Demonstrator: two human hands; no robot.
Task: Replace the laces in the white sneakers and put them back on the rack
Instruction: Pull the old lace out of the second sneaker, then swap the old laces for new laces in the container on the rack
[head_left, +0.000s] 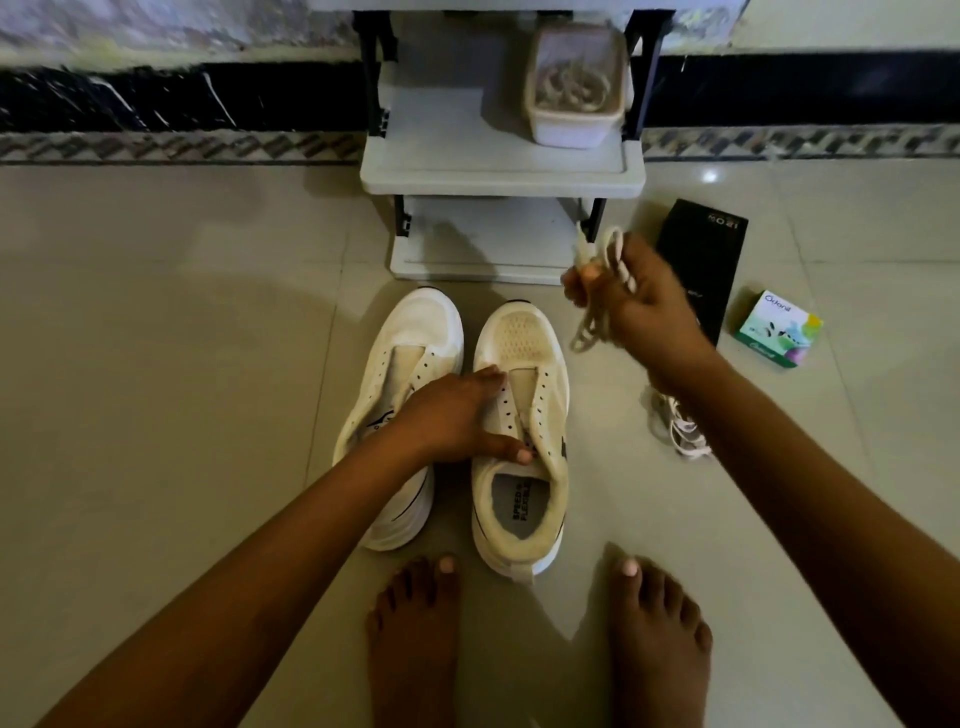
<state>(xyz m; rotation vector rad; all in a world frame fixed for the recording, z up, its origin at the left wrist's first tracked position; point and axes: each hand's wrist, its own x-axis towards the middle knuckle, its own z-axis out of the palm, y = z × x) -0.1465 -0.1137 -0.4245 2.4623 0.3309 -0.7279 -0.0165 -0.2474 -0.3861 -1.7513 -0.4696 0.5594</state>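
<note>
Two white sneakers stand side by side on the floor, toes toward the rack, both without laces: the left sneaker (410, 332) and the right sneaker (524, 338). My left hand (457, 415) rests on the eyelet area of the right sneaker, thumb at the edge of its opening. Raised to the right of the shoes, my right hand (644, 306) holds a bunched cream lace (587, 327), whose loops hang below and stick up above the fist. Another white lace (680, 426) lies on the floor, partly hidden under my right forearm.
The white shoe rack (498, 171) stands against the wall just beyond the sneakers. A translucent tub (571, 124) holding coiled laces sits on its shelf. A black box (701, 244) and a small green box (779, 327) lie on the floor at right. My bare feet (660, 649) are near the shoes' heels.
</note>
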